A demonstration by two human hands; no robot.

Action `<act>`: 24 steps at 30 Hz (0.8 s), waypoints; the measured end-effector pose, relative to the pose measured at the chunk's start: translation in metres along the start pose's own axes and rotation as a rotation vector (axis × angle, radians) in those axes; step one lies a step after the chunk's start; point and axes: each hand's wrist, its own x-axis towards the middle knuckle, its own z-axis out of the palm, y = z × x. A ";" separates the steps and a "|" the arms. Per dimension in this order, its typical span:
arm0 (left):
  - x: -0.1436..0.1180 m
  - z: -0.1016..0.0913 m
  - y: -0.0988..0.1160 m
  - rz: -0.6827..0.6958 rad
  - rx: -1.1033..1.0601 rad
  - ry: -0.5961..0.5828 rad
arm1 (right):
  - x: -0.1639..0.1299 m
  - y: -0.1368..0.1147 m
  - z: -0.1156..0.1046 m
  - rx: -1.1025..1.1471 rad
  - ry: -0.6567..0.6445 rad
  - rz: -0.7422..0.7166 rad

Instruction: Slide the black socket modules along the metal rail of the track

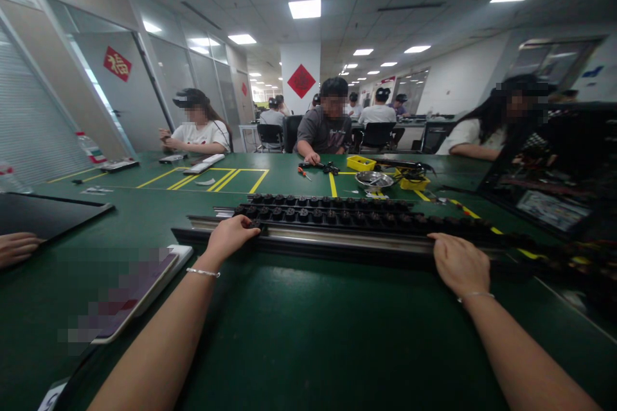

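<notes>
the red diamond sign (301, 80) on the white pillar carries a dark character that is too small to read, and a second red sign (117, 63) hangs on the glass wall at left. a long black rail (337, 241) with a shiny metal strip lies across the green matte table (299, 334), and rows of round black knobs (332, 209) sit behind it. the left hand (230, 237) curls its fingers over the rail's left part, gripping it. the right hand (460, 264) lies on the rail's right part, fingers bent over its edge. a flat tablet (135, 292) rests at left.
</notes>
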 end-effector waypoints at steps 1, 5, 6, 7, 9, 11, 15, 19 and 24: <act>0.000 0.000 0.001 0.000 -0.001 0.000 | 0.000 0.000 0.000 0.000 -0.003 0.001; -0.002 0.001 0.004 -0.001 0.007 0.008 | 0.001 0.001 0.002 -0.009 -0.004 -0.003; -0.003 0.001 0.005 0.000 0.011 0.012 | 0.001 0.002 0.002 -0.012 0.002 -0.008; -0.003 0.001 0.006 0.000 0.013 0.015 | 0.001 0.002 0.003 -0.014 0.010 -0.012; -0.004 0.001 0.007 0.002 0.012 0.014 | 0.001 0.002 0.003 -0.016 0.025 -0.016; -0.004 0.002 0.008 0.000 0.008 0.007 | 0.000 0.003 0.003 -0.014 0.032 -0.019; -0.005 0.002 0.010 -0.001 0.002 0.005 | 0.000 0.003 0.003 -0.017 0.018 -0.019; -0.006 0.003 0.012 0.001 -0.007 0.008 | 0.000 0.001 0.003 -0.014 0.012 -0.001; -0.009 0.003 0.017 0.002 -0.027 0.008 | 0.000 0.001 0.003 -0.010 0.022 -0.011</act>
